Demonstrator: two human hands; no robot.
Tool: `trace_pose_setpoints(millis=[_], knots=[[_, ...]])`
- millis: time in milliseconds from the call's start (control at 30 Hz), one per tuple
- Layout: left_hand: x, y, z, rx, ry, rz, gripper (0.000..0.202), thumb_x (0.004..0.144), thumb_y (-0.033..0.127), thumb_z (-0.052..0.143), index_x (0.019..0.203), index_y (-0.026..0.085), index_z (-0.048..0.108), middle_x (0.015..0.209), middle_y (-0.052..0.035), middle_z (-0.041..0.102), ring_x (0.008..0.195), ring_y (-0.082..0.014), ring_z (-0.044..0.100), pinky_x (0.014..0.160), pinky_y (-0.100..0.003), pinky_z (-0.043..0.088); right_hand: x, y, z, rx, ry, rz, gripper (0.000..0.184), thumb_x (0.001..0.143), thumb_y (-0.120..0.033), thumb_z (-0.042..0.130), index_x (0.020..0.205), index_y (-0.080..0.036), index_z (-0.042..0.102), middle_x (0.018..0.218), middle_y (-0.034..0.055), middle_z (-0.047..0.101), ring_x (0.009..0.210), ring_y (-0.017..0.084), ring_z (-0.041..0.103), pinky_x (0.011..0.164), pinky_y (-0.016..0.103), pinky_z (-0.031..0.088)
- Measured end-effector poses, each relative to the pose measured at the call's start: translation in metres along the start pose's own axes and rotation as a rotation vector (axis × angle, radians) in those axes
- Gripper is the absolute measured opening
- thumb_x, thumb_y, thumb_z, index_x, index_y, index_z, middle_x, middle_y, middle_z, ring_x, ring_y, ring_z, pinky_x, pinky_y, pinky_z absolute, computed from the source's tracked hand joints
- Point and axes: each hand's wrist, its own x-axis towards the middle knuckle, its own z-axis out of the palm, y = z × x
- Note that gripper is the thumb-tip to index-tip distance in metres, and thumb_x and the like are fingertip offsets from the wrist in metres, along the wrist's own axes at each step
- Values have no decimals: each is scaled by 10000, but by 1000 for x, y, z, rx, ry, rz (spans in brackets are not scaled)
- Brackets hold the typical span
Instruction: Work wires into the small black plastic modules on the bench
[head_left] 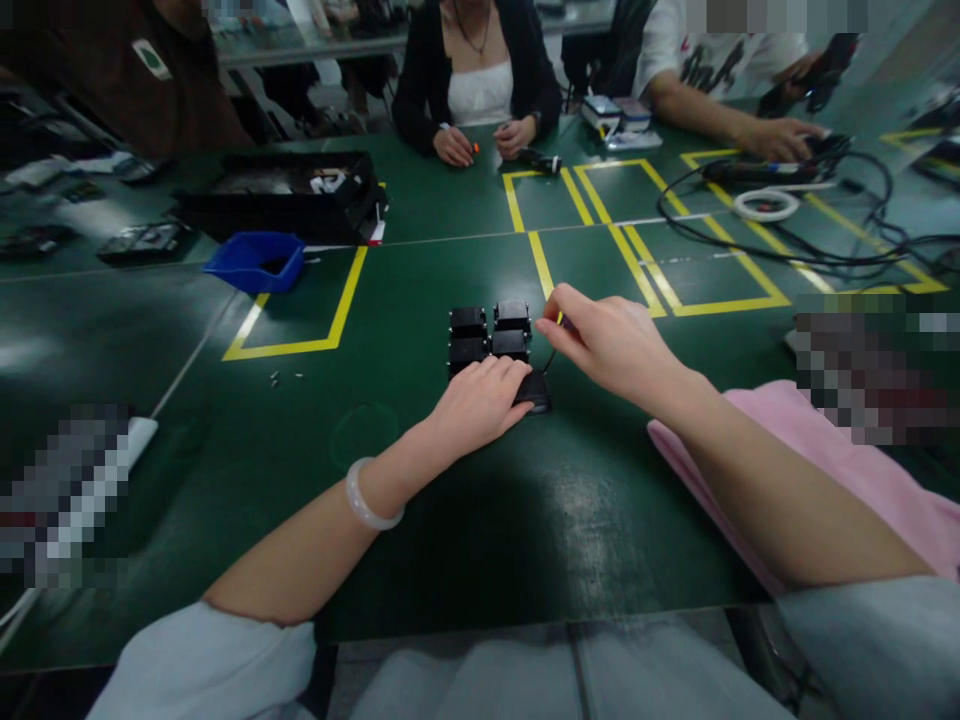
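Several small black boxes (490, 333) stand in a tight block on the green table (420, 520). Just in front of them my left hand (480, 400) lies palm down with fingers curled over another small black part (534, 392), pressing it to the table. My right hand (609, 340) hovers to the right of the block, thumb and forefinger pinched on a thin dark wire (553, 352) that runs down to that part. A pale bangle (367, 497) is on my left wrist.
A blue bin (256, 262) and a black tray (289, 195) sit at the back left. Yellow tape squares (660, 240) mark the table. Cables (787, 235) and a white tape ring (766, 205) lie at the right. Other people work across the table. A pink cloth (840, 470) lies under my right arm.
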Motion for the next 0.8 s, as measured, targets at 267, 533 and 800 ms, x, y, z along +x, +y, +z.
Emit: trace_pose_setpoints(millis=[267, 533, 800], knots=[[0, 0, 0, -1, -1, -2, 367, 914, 368, 564, 1188, 134, 496, 1108, -99, 613, 1028, -240, 578, 858, -336, 451, 2, 5, -1, 42, 14, 11, 294, 948, -368, 352, 1055, -192, 562, 712, 17, 628, 616, 150, 539, 581, 252, 268], [1, -1, 0, 2, -1, 0, 368, 919, 369, 554, 1189, 124, 499, 1101, -97, 611, 1006, -242, 581, 853, -346, 452, 0, 2, -1, 90, 26, -15, 273, 937, -330, 355, 1075, -187, 543, 687, 5, 610, 595, 140, 520, 569, 247, 268], [0, -2, 2, 7, 1, 2, 363, 923, 371, 546, 1187, 125, 501, 1100, -95, 612, 1011, -241, 581, 852, -348, 455, 0, -1, -2, 67, -7, -24, 276, 936, -314, 352, 1081, -188, 549, 705, 10, 620, 586, 131, 507, 568, 246, 252]])
